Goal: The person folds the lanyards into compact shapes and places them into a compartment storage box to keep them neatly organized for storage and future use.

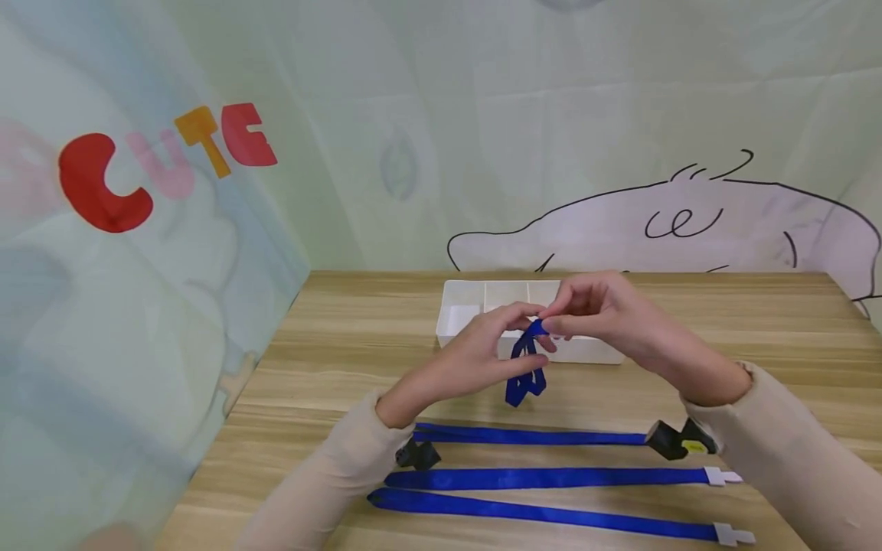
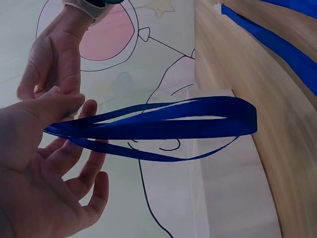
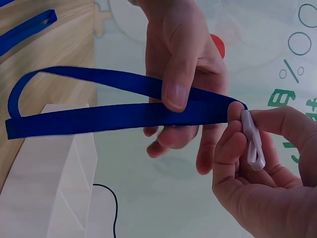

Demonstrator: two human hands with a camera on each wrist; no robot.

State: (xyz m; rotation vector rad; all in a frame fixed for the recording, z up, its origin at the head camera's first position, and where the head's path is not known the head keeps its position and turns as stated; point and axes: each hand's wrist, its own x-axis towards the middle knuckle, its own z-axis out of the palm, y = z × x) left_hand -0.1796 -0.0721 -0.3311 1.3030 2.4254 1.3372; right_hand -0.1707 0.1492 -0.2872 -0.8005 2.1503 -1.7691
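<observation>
A blue lanyard point(image 1: 527, 367), folded into hanging loops, is held up over the table. My right hand point(image 1: 602, 310) pinches its upper end, and the right wrist view shows a white plastic clip point(image 3: 253, 141) between the thumb and fingers. Around the strap is my left hand point(image 1: 485, 348), its thumb on one side and its loosely bent fingers on the other, with a gap between them. The left thumb crosses in front of the strap point(image 3: 129, 119) in the right wrist view; whether it presses on it, I cannot tell.
Behind the hands stands a white divided box point(image 1: 462, 317), partly covered by them. Nearer, three more blue lanyards lie lengthwise: a far one point(image 1: 530, 437), a middle one point(image 1: 551, 479) and a near one point(image 1: 551, 516). A printed cloth point(image 1: 413, 153) hangs behind the wooden table point(image 1: 344, 321).
</observation>
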